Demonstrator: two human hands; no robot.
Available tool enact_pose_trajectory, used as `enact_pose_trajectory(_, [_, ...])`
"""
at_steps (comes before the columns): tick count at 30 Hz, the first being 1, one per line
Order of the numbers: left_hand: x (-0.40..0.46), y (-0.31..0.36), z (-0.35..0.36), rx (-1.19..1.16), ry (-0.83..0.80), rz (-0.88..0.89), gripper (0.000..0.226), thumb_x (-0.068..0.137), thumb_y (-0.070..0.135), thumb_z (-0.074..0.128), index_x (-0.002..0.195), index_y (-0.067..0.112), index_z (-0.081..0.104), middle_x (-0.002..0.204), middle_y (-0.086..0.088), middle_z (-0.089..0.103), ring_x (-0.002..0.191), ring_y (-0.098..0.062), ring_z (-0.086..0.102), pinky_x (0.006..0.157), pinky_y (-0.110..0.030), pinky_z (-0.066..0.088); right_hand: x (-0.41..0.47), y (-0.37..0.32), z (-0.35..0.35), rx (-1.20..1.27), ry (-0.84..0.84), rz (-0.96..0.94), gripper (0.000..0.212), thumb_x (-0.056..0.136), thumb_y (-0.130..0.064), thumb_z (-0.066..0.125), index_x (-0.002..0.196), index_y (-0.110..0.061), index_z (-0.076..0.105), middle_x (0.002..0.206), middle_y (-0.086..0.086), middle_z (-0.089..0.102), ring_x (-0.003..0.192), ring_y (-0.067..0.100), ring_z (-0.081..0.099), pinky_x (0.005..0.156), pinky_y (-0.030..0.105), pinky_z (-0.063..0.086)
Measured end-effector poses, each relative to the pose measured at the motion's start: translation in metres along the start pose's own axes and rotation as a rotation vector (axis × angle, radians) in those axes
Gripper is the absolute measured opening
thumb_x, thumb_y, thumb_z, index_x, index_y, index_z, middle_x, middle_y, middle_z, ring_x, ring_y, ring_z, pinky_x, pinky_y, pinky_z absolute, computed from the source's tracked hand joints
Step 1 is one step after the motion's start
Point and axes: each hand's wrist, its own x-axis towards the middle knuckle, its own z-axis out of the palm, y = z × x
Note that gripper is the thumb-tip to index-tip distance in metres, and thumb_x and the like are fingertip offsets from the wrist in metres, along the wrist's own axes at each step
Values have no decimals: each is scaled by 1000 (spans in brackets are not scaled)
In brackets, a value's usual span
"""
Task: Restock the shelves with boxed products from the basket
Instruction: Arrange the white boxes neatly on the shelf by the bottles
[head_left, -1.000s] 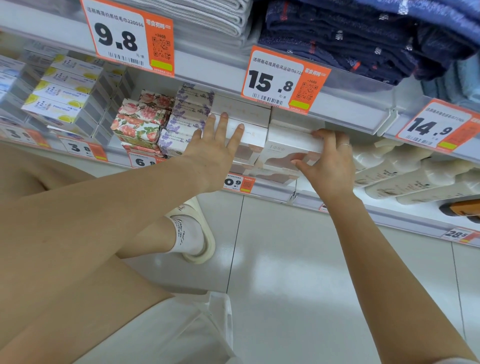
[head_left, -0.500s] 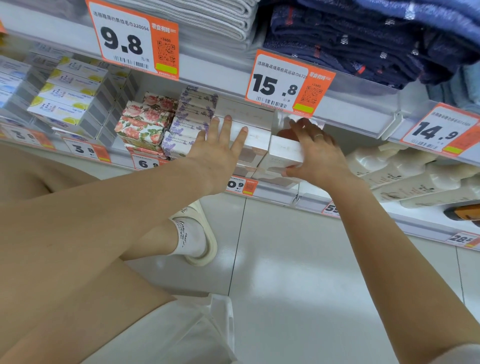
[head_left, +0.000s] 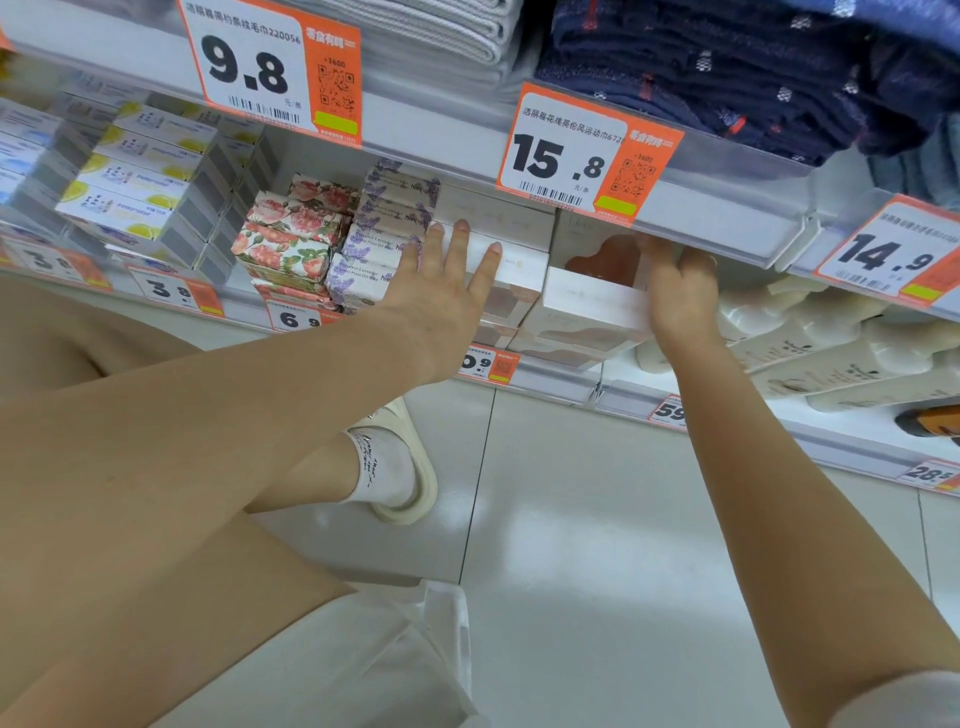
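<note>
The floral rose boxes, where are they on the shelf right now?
In the head view, the floral rose boxes sit left of centre on the lower shelf, stacked between the lemon-print boxes and lavender boxes, left of the left hand.

Mid-frame, the left hand (head_left: 441, 291) is lying flat against the stacked white cardboard boxes (head_left: 511, 260), while just right the right hand (head_left: 680, 291) is touching another white box (head_left: 592, 301). Left of them, the floral-printed boxes (head_left: 291, 239) are sitting; at the right edge, the cream plastic bottles (head_left: 810, 338) are lying.
</note>
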Motion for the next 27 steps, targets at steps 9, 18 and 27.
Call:
enact_pose_trajectory(9, [16, 28, -11, -242, 211, 85, 76, 93, 41, 49, 152, 15, 8, 159, -12, 5, 146, -30, 2, 119, -45, 4, 25, 39, 6, 624, -111, 511, 23, 89, -32, 57, 95, -13, 70, 100, 8, 63, 89, 26, 53, 78, 35, 39])
enact_pose_trajectory(18, [38, 44, -20, -260, 234, 60, 64, 89, 34, 59, 144, 24, 29, 158, -11, 10, 145, -31, 9, 119, -44, 8, 34, 56, 7, 582, -317, 315, 22, 79, 2, 60, 94, -12, 68, 80, 0, 72, 76, 18, 65, 72, 33, 49])
enact_pose_trajectory(27, [41, 47, -17, -268, 317, 8, 55, 89, 35, 61, 138, 25, 37, 155, -6, 21, 142, -28, 18, 115, -40, 16, 14, 63, -1, 763, -293, 214, 66, 63, 9, 48, 127, -4, 48, 115, 14, 66, 111, 37, 60, 85, 38, 47])
